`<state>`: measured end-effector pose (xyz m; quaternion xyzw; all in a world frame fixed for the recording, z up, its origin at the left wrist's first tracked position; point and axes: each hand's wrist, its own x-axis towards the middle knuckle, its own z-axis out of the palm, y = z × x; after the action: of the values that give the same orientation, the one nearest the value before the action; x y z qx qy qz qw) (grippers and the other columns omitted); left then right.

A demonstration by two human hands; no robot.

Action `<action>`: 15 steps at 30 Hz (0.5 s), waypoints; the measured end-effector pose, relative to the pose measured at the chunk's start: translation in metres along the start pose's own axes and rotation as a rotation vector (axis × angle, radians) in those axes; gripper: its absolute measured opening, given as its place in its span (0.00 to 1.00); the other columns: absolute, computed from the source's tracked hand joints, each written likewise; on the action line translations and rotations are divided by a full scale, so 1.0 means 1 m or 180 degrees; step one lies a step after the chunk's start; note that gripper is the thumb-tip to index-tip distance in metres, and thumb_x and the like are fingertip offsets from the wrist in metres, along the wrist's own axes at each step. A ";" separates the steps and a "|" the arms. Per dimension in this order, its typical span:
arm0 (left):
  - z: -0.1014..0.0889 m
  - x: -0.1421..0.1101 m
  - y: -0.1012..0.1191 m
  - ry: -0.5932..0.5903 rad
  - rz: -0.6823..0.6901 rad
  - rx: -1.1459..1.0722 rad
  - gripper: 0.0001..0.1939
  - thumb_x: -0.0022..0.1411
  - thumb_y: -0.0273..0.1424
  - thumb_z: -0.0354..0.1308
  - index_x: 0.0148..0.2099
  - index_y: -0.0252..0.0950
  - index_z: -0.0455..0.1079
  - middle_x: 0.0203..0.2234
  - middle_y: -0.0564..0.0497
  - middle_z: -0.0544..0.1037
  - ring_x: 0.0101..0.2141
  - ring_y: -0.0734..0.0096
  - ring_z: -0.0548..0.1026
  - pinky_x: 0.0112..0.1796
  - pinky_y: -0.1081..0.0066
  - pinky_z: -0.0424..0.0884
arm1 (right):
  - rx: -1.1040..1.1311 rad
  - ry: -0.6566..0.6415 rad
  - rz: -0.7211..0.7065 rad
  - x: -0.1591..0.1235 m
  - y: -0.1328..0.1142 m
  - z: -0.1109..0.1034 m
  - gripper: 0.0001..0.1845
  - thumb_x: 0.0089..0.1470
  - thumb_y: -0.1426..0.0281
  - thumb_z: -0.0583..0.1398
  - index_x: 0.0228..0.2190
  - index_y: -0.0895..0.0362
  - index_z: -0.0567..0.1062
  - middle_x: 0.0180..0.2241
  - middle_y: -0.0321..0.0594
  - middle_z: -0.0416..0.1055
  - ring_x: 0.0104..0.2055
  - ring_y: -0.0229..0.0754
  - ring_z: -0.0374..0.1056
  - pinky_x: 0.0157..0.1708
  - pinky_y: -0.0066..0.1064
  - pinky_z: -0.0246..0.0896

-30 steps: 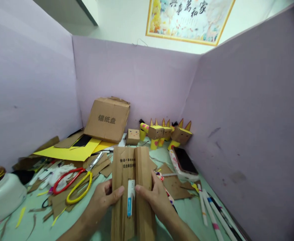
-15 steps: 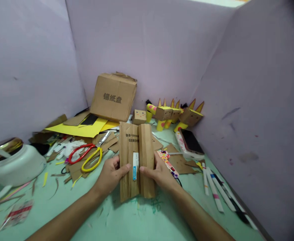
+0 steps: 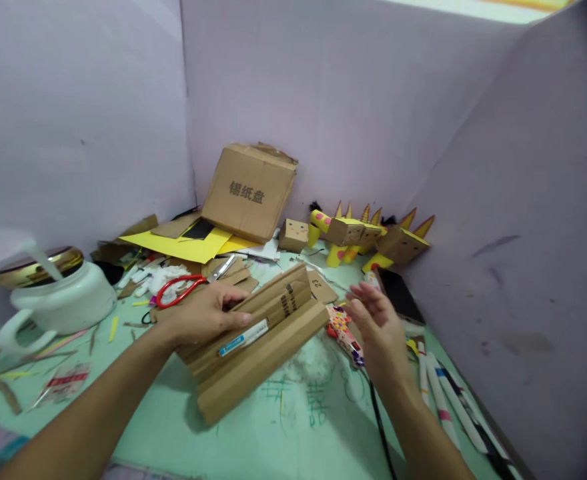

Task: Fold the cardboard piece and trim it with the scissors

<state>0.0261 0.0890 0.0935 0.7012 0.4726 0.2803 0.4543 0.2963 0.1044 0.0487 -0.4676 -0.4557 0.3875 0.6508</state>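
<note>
The left hand [image 3: 201, 317] has its grip closed on a folded cardboard piece [image 3: 258, 337], thumb pressing a white-and-blue stick [image 3: 243, 337] against it; the piece lies slanted, low over the green table [image 3: 293, 433]. The right hand [image 3: 381, 327] hovers just beside it, fingers spread, holding nothing. Farther back lie red scissors [image 3: 178, 291] and a cardboard box [image 3: 251, 192].

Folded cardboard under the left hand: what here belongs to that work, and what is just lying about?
In hand:
folded cardboard piece
white and blue stick lying on it
left hand, pressing the cardboard
right hand, open, off the cardboard

Lying about:
red-handled scissors
cardboard box
yellow paper
cardboard figures
phone
markers
white pot
</note>
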 end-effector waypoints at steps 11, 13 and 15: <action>0.004 0.035 0.016 -0.0866 0.0086 0.0492 0.10 0.51 0.28 0.58 0.36 0.38 0.79 0.24 0.57 0.78 0.27 0.68 0.73 0.26 0.76 0.64 | -0.1504 -0.0629 0.0660 -0.023 0.004 -0.041 0.22 0.38 0.53 0.65 0.30 0.57 0.75 0.31 0.44 0.75 0.34 0.48 0.70 0.38 0.39 0.63; 0.005 0.039 0.015 -0.1018 0.0155 0.0565 0.12 0.52 0.29 0.58 0.39 0.40 0.79 0.26 0.57 0.79 0.29 0.66 0.74 0.28 0.74 0.65 | -0.1540 -0.0665 0.0754 -0.025 0.009 -0.046 0.22 0.39 0.53 0.65 0.31 0.57 0.73 0.31 0.43 0.75 0.34 0.47 0.69 0.37 0.38 0.63; 0.006 0.043 0.014 -0.1125 0.0136 0.0492 0.14 0.53 0.29 0.58 0.42 0.41 0.78 0.29 0.56 0.80 0.31 0.65 0.75 0.30 0.73 0.66 | -0.1637 -0.0687 0.0891 -0.029 0.014 -0.048 0.22 0.39 0.53 0.65 0.31 0.56 0.72 0.29 0.41 0.73 0.33 0.46 0.69 0.35 0.36 0.63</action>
<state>0.0536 0.1247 0.1015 0.7822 0.3906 0.1253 0.4690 0.3330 0.0684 0.0217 -0.6313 -0.5364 0.3928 0.3994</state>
